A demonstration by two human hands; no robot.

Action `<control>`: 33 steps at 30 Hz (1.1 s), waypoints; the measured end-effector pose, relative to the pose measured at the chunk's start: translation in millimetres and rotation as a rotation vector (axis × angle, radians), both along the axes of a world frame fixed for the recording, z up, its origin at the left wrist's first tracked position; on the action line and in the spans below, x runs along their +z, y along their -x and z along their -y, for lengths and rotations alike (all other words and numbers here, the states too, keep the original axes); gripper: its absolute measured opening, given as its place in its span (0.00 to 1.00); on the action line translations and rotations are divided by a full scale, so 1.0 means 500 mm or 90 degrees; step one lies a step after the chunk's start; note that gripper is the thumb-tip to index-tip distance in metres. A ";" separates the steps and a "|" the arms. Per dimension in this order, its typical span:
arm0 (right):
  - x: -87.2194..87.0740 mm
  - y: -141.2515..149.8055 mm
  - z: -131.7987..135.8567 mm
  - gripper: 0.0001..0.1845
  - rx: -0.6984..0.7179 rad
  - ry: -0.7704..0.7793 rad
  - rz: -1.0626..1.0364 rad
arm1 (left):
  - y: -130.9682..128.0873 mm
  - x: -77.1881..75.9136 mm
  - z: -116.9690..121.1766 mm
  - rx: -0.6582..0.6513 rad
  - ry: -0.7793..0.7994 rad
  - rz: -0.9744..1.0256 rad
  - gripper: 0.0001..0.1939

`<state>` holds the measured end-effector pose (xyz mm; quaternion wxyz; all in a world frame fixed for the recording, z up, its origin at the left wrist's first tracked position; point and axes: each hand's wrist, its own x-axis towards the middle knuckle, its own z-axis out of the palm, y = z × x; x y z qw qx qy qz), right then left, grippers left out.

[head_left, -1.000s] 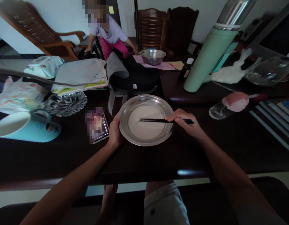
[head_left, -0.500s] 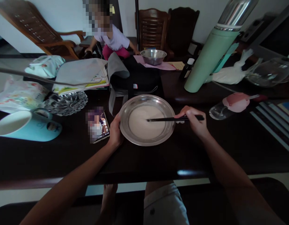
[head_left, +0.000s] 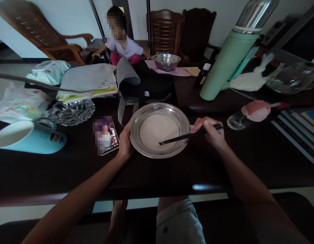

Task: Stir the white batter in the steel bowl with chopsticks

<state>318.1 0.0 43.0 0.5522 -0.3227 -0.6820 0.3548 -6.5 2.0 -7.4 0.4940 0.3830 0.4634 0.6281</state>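
Note:
A round metal plate [head_left: 181, 117] holding a pale, whitish batter [head_left: 157, 128] sits on the dark table [head_left: 197, 169] in front of me. My left hand [head_left: 124, 144] grips the plate's left rim. My right hand [head_left: 212, 133] holds black chopsticks [head_left: 183, 137] at the plate's right side. Their tips rest in the batter near the plate's front edge.
A phone [head_left: 106, 135] lies left of the plate, beyond it a light blue mug [head_left: 30, 138] on its side and a glass dish [head_left: 72, 112]. A green thermos [head_left: 230, 54], a pink-lidded cup [head_left: 248, 113], a black bag [head_left: 149, 84] and a steel bowl [head_left: 166, 61] stand behind. Another person [head_left: 121, 40] sits at the far side.
My right hand has drawn the chopsticks right and then toward me, so the tips moved from the batter's middle to its front edge. The person at the back has shifted.

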 end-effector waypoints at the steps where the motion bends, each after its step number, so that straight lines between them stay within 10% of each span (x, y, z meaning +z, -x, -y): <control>1: 0.000 0.003 0.000 0.22 0.023 -0.002 0.031 | -0.001 0.001 0.001 0.004 0.001 -0.002 0.19; 16: 0.004 0.004 -0.001 0.20 0.013 -0.014 0.125 | -0.003 0.005 0.001 0.005 0.004 0.011 0.18; 21: 0.000 -0.005 -0.001 0.24 -0.103 0.004 -0.037 | -0.009 0.014 0.006 0.011 0.007 0.003 0.19; 27: 0.001 0.006 0.000 0.20 0.040 -0.004 0.111 | -0.007 0.017 0.007 0.002 0.002 -0.006 0.18; 33: -0.001 -0.003 0.000 0.25 -0.102 0.007 -0.016 | -0.003 0.003 0.000 0.005 0.025 0.052 0.19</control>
